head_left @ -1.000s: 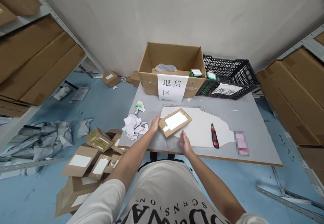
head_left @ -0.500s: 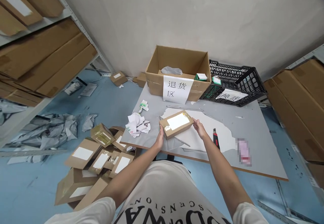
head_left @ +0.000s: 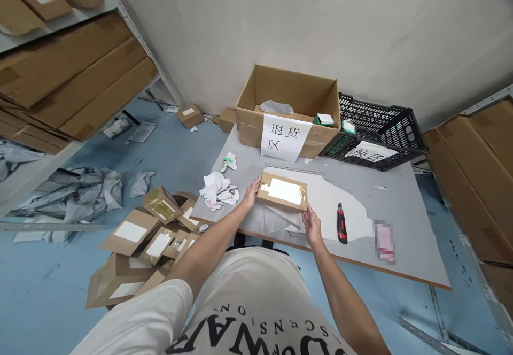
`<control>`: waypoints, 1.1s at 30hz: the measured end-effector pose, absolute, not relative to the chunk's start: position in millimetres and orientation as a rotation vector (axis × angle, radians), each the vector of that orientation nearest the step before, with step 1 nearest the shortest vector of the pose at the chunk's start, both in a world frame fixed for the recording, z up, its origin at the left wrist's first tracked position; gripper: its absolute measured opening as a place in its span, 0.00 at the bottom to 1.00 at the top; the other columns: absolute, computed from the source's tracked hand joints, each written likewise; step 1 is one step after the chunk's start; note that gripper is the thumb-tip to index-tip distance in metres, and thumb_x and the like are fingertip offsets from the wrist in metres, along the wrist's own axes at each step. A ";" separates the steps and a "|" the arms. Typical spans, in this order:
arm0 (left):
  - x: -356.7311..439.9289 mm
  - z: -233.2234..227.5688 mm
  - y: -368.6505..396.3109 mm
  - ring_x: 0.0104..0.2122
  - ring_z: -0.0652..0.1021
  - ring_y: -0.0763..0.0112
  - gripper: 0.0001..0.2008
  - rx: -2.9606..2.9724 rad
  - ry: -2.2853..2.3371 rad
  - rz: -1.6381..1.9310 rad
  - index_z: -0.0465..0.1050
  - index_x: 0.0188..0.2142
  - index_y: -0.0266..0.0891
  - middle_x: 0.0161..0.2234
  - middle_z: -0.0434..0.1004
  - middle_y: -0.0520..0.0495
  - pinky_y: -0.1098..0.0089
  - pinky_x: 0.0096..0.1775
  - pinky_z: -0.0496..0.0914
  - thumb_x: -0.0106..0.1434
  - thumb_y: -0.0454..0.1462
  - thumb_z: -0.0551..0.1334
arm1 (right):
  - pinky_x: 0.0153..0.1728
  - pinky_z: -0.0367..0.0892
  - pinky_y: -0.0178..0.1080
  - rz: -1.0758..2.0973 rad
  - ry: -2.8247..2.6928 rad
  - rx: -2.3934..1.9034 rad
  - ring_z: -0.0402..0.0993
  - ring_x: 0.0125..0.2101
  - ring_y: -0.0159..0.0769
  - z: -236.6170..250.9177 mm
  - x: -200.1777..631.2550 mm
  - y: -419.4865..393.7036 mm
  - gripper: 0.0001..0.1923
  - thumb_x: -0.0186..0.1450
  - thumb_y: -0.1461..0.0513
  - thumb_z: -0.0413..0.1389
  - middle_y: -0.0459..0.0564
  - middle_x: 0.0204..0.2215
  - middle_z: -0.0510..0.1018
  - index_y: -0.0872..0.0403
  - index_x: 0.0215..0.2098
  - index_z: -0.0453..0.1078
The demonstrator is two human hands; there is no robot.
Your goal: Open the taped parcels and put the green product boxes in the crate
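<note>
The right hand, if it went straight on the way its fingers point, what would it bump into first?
The right hand would meet the small box first: its fingertips seem to touch that box's right end. Past that, depth is hard to judge, but the line runs roughly toward the big box.

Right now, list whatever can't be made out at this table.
All in the head view:
Underside of the held box: turned away from the camera.
Print on its label: too small.
Pink item: blurred into blocks.
Lower inside of the open carton: behind its front wall.
</note>
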State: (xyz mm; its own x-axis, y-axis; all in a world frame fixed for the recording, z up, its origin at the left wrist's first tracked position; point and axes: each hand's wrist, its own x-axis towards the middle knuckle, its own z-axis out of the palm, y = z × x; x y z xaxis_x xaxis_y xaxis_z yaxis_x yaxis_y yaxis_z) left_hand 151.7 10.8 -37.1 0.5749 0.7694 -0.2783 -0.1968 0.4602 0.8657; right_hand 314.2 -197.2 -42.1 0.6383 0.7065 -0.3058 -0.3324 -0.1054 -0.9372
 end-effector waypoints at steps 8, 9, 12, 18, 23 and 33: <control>156.7 -46.4 19.6 0.60 0.62 0.54 0.33 1.040 0.831 0.654 0.66 0.56 0.39 0.59 0.64 0.42 0.57 0.60 0.54 0.56 0.54 0.61 | 0.58 0.56 0.48 0.933 -0.250 -1.401 0.58 0.60 0.43 -48.3 318.8 -198.9 0.38 0.56 0.39 0.52 0.51 0.59 0.64 0.50 0.58 0.64; 157.7 -46.3 19.8 0.60 0.62 0.54 0.33 1.061 0.843 0.654 0.65 0.56 0.39 0.59 0.63 0.42 0.58 0.60 0.54 0.55 0.51 0.64 | 0.59 0.55 0.48 0.943 -0.247 -1.393 0.59 0.60 0.43 -49.9 322.8 -199.8 0.37 0.56 0.40 0.53 0.51 0.59 0.64 0.50 0.57 0.66; 160.1 -45.2 18.8 0.60 0.62 0.55 0.34 1.098 0.847 0.655 0.63 0.58 0.36 0.60 0.61 0.40 0.60 0.61 0.53 0.54 0.45 0.67 | 0.60 0.53 0.49 0.947 -0.240 -1.425 0.59 0.59 0.45 -56.2 340.1 -207.2 0.34 0.55 0.42 0.57 0.51 0.58 0.66 0.51 0.54 0.69; 156.9 -41.0 19.2 0.62 0.59 0.58 0.27 1.251 0.972 0.599 0.65 0.56 0.38 0.61 0.60 0.43 0.64 0.61 0.50 0.60 0.48 0.60 | 0.61 0.51 0.46 0.980 -0.135 -1.657 0.53 0.62 0.42 -57.1 382.2 -219.1 0.32 0.60 0.45 0.54 0.50 0.62 0.59 0.51 0.57 0.65; 161.0 -30.6 39.0 0.60 0.63 0.55 0.32 1.140 1.081 0.326 0.68 0.52 0.38 0.58 0.65 0.40 0.60 0.57 0.58 0.63 0.58 0.47 | 0.56 0.60 0.49 1.283 -0.084 -1.661 0.57 0.61 0.44 -33.0 398.8 -184.3 0.35 0.64 0.42 0.44 0.59 0.62 0.58 0.54 0.60 0.60; 177.2 -10.7 53.0 0.49 0.74 0.54 0.35 0.895 1.076 0.167 0.71 0.47 0.39 0.44 0.78 0.39 0.60 0.47 0.67 0.60 0.62 0.44 | 0.39 0.71 0.46 1.311 -0.202 -1.716 0.75 0.42 0.45 2.9 384.8 -124.3 0.32 0.63 0.40 0.42 0.58 0.46 0.76 0.53 0.47 0.70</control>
